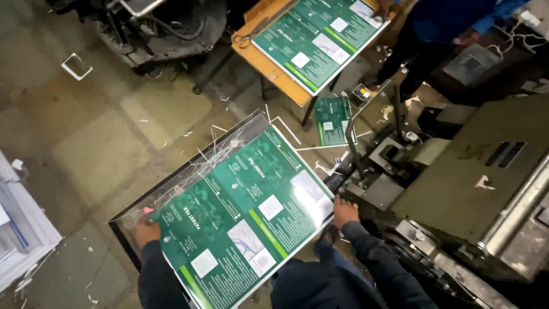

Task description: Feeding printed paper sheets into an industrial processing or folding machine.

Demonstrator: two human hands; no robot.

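Above the littered floor (114, 137), left hand (147, 232) and right hand (343, 210) each clasp opposite edges of the green printed sheet (243, 212), keeping it flat beside the press machine (457, 189).

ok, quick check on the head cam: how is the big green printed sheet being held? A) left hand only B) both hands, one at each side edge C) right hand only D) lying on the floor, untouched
B: the left hand grips one side edge of the green printed sheet and the right hand the opposite one, holding it up above the floor.
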